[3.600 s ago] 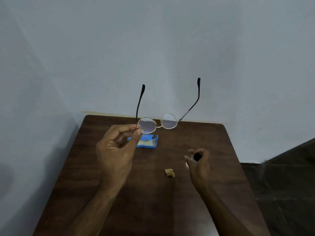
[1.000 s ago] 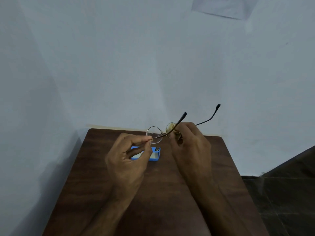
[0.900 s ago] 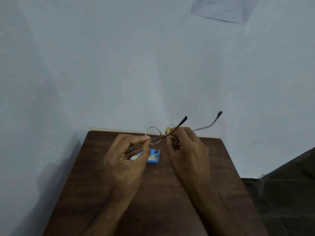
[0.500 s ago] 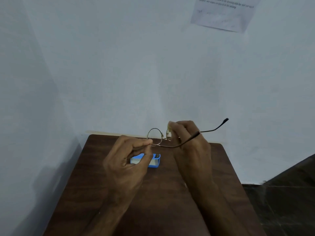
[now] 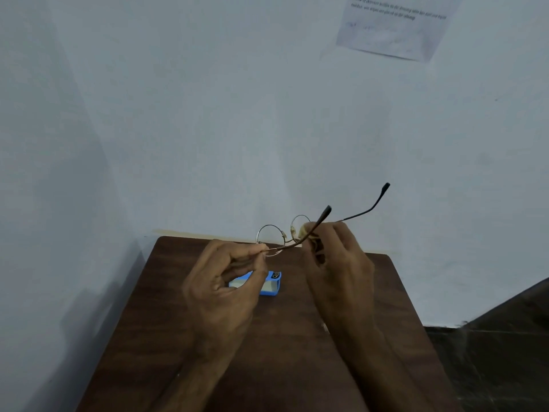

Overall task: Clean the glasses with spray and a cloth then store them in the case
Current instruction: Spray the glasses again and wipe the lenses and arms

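The worktop (image 5: 291, 352) is a dark brown wood-grain surface set into a corner between two pale walls (image 5: 208, 129). One blue glasses case (image 5: 271, 288) lies flat on its far half, left of centre, with a pale inner area facing up. The case is partly hidden from view.

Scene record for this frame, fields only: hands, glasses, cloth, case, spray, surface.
left hand: pinches the glasses' frame beside one lens
right hand: holds the cloth against the other lens
glasses: held up above the table, temples unfolded
cloth: small, yellowish, bunched in the right hand's fingers
case: blue, on the table, partly hidden behind the left hand
spray: not visible
table: dark wood, set against the wall
paper sheet: on the wall, upper right
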Demonstrator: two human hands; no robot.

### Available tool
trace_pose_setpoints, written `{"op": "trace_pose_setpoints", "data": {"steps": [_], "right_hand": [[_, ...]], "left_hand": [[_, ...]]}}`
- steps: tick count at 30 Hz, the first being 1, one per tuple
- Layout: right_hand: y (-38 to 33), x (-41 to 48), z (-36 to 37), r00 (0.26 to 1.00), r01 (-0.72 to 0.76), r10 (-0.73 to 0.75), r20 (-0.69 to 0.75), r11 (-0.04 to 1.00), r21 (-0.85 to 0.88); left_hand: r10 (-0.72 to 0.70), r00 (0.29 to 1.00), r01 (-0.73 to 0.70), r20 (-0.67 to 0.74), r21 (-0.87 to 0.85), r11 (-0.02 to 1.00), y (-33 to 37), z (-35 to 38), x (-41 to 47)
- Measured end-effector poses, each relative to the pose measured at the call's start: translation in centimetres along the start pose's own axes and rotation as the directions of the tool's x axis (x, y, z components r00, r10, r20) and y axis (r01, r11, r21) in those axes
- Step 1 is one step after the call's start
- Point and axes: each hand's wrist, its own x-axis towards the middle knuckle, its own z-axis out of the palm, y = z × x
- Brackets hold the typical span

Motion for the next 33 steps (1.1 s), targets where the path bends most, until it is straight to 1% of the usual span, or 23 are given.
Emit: {"op": "trace_pose_setpoints", "data": {"steps": [2, 3, 6, 7, 10, 11, 15, 16, 19, 20, 23, 24, 27, 28, 31, 33], "right_hand": [[-0.4, -0.4, -0.1, 0.997, 0.075, -0.076, 0.035, 0.997, 0.028], [-0.3, -0.5, -0.2, 0.995, 0.086, -0.087, 0.04, 0.996, 0.026], [0.8, 0.3, -0.3, 1.0, -0.002, 0.002, -0.008, 1.0, -0.004], [1.0, 0.4, -0.3, 1.0, -0.006, 0.006, -0.014, 1.0, 0.0], [0.4, -0.2, -0.4, 0.995, 0.098, -0.099, 0.031, 0.994, 0.045], [0.4, -0.3, -0.4, 0.993, 0.108, -0.11, 0.04, 0.993, 0.052], [2.2, 0.8, -0.6, 1.0, -0.022, 0.022, 0.003, 0.999, 0.038], [2.3, 0.8, -0.7, 1.0, -0.005, 0.005, 0.011, 0.999, 0.053], [1.9, 0.3, -1.4, 0.992, 0.112, -0.115, 0.05, 0.992, 0.062], [2.3, 0.6, -1.6, 0.993, 0.107, -0.109, 0.045, 0.993, 0.043], [4.0, 2.2, -2.0, 1.0, 0.007, -0.007, -0.014, 0.999, -0.032], [4.2, 2.5, -2.0, 1.0, 0.012, -0.013, -0.023, 0.999, -0.034], [4.2, 2.6, -2.7, 0.994, 0.109, -0.108, -0.025, 0.993, 0.043], [4.5, 2.9, -2.9, 0.994, 0.103, -0.101, -0.03, 0.993, 0.056], [6.4, 4.2, -3.2, 0.998, -0.016, 0.019, -0.068, 0.999, 0.042], [6.8, 4.4, -3.2, 0.998, 0.009, -0.007, -0.063, 0.999, 0.043]], "left_hand": [[0.001, 1.0, -0.001, -0.012, 0.007, 1.0, 0.1, 0.2, 0.1], [0.007, 1.0, -0.006, -0.019, 0.017, 1.0, 0.2, 0.2, 0.2], [0.0, 1.0, 0.0, -0.019, -0.006, 1.0, 0.2, 0.6, 0.2], [-0.006, 1.0, 0.006, -0.02, -0.013, 1.0, 0.2, 0.6, 0.1], [-0.016, 0.999, 0.016, -0.03, -0.005, 1.0, 0.1, 0.7, 0.2], [-0.022, 0.999, 0.021, -0.029, -0.006, 1.0, 0.1, 0.9, 0.2], [-0.009, 1.0, 0.009, -0.028, -0.016, 1.0, 1.0, 1.5, 0.2], [-0.007, 0.999, 0.006, -0.031, -0.013, 1.0, 1.1, 1.7, 0.2], [-0.016, 0.999, 0.016, -0.031, -0.026, 1.0, 1.4, 2.2, 0.2], [-0.019, 0.999, 0.018, -0.028, -0.033, 0.999, 1.5, 2.5, 0.1], [-0.004, 1.0, 0.004, 0.005, -0.034, 0.999, 2.3, 3.3, -0.2], [0.006, 1.0, -0.006, 0.014, -0.028, 1.0, 2.5, 3.4, -0.3], [0.042, 0.999, -0.041, 0.029, -0.021, 0.999, 3.0, 4.1, -0.1], [0.051, 0.998, -0.05, 0.029, -0.021, 0.999, 3.0, 4.4, -0.1], [0.097, 0.994, -0.097, 0.04, -0.004, 0.995, 3.5, 5.2, 0.0], [0.123, 0.991, -0.123, 0.046, -0.002, 0.992, 4.1, 5.8, -0.1]]}}
